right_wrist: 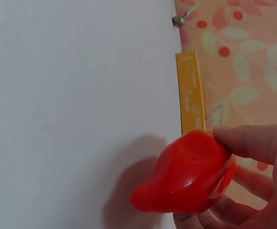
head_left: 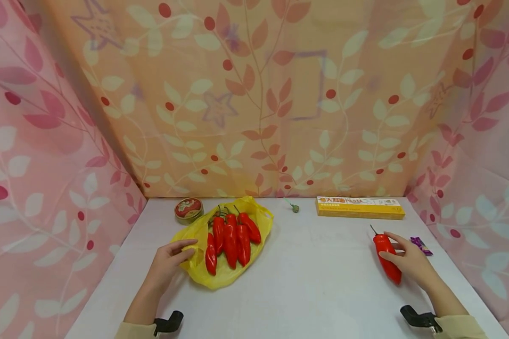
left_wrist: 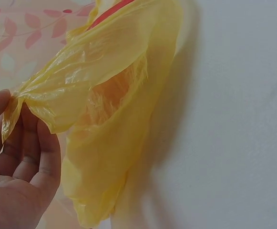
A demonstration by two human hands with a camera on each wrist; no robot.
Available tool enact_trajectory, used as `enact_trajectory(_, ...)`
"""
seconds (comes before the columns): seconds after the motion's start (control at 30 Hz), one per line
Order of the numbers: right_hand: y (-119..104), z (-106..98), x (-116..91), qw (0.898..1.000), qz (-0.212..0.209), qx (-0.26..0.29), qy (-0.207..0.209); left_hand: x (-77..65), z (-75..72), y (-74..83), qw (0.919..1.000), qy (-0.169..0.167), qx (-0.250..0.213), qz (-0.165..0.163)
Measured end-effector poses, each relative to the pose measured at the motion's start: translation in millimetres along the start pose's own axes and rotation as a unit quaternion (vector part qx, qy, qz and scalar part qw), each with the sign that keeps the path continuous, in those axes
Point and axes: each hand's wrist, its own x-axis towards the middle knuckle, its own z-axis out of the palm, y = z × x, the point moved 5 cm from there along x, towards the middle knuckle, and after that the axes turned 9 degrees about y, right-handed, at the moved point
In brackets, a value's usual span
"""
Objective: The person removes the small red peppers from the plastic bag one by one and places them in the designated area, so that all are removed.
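On the left of the table lies a yellow plastic bag [head_left: 220, 280], spread out with several red chili peppers [head_left: 230, 240] on it, stems toward the back. The left hand [head_left: 171, 259] is at the bag's left edge; in the left wrist view its thumb and fingers pinch a gathered corner of the yellow plastic. Over at the right, the right hand [head_left: 409, 259] grips a single red chili pepper [head_left: 386, 259] from its right side, stem pointing away. The right wrist view shows that pepper [right_wrist: 186, 176] between thumb and fingers, with its shadow on the white surface.
A round tin [head_left: 188, 210] stands behind the bag on the left. Farther back are a small green round item [head_left: 295, 208] and a yellow pasta box [head_left: 360, 208]. A purple wrapper [head_left: 421, 246] lies beside the right hand. Patterned cloth walls enclose the white table [head_left: 305, 292].
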Motion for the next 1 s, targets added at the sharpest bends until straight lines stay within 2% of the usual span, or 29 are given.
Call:
enact_trajectory(0.2,14,-3,2,1.0,0.025,-0.005,-0.007,-0.3,0.0,2.9,1.0,0.001,0.001,-0.002)
enact_trajectory(0.53,25,2,5,0.999,0.03,-0.023,-0.013,-2.6,-2.1,3.7,1.0,0.003,0.003,0.0)
enact_trajectory(0.77,16,-7,1,0.999,0.024,-0.021,0.021,-2.2,-3.1,3.8,1.0,0.004,-0.003,0.0)
enact_trajectory(1.0,-5,-15,-4,0.999,0.002,0.004,0.052,-0.7,-1.7,2.5,1.0,0.002,-0.003,-0.005)
